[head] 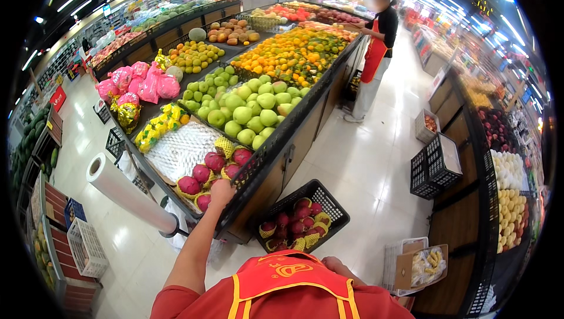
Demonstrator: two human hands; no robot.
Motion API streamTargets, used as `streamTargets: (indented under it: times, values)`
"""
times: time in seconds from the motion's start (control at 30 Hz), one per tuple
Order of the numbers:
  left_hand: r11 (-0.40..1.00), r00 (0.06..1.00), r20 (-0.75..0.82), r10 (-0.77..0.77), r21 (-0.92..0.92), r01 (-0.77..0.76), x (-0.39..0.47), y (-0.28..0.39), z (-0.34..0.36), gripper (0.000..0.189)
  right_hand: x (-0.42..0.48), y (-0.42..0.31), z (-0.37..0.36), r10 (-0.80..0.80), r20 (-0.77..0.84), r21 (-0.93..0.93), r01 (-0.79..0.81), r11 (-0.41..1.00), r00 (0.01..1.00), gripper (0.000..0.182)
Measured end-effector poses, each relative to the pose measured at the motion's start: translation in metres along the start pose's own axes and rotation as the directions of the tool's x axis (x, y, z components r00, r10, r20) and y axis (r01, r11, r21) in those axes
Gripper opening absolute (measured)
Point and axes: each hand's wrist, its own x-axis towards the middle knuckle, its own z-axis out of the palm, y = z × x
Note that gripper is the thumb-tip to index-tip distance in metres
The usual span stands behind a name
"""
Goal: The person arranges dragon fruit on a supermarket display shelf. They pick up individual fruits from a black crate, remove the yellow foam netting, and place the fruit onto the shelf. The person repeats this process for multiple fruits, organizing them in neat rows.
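My left hand (pixel 223 192) reaches over the near corner of the fruit display and is closed on a dragon fruit (pixel 216 182), with its fingertips hidden. Around it sit several more dragon fruits (pixel 189 185), some in yellow foam nets, beside a white foam-net lining (pixel 189 142). On the floor before me, a black plastic crate (pixel 327 195) holds several dragon fruits (pixel 304 215), many netted. Close to my body near that crate is my right hand (pixel 333 265), partly covered by my red apron (pixel 286 270); its fingers cannot be made out.
Green pears (pixel 246 114) and orange citrus (pixel 286 52) fill the display farther back. A plastic-bag roll (pixel 130 193) juts out at its left corner. A co-worker (pixel 376 50) stands along its right side. Stacked black crates (pixel 434 167) and a banana carton (pixel 423 268) line the right-hand stand.
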Motion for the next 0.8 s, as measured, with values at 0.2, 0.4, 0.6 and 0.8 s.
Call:
streamTargets:
  times: [0.2,0.4,0.6,0.8]
  values:
    - [1.0,0.996,-0.085,0.007,0.005,-0.007,0.002,-0.012,0.011,0.028,-0.002,-0.007,-0.005,-0.014,0.018,0.002,0.014,1.0,1.0,0.033]
    - [0.999,0.999,-0.032,0.025,0.039,-0.024,0.009,-0.007,0.015,0.03,0.012,0.015,0.017,-0.018,-0.074,0.059,0.023,0.998,0.997,0.029]
    - [0.998,1.0,0.001,-0.013,0.065,0.013,0.003,0.001,-0.001,0.03,-0.009,0.008,0.019,0.039,-0.064,0.086,-0.033,0.996,0.997,0.032]
    - [0.998,0.999,0.017,-0.04,0.055,0.04,0.005,0.011,-0.006,0.027,0.0,0.038,0.02,0.001,-0.162,0.139,0.022,0.99,0.987,0.028]
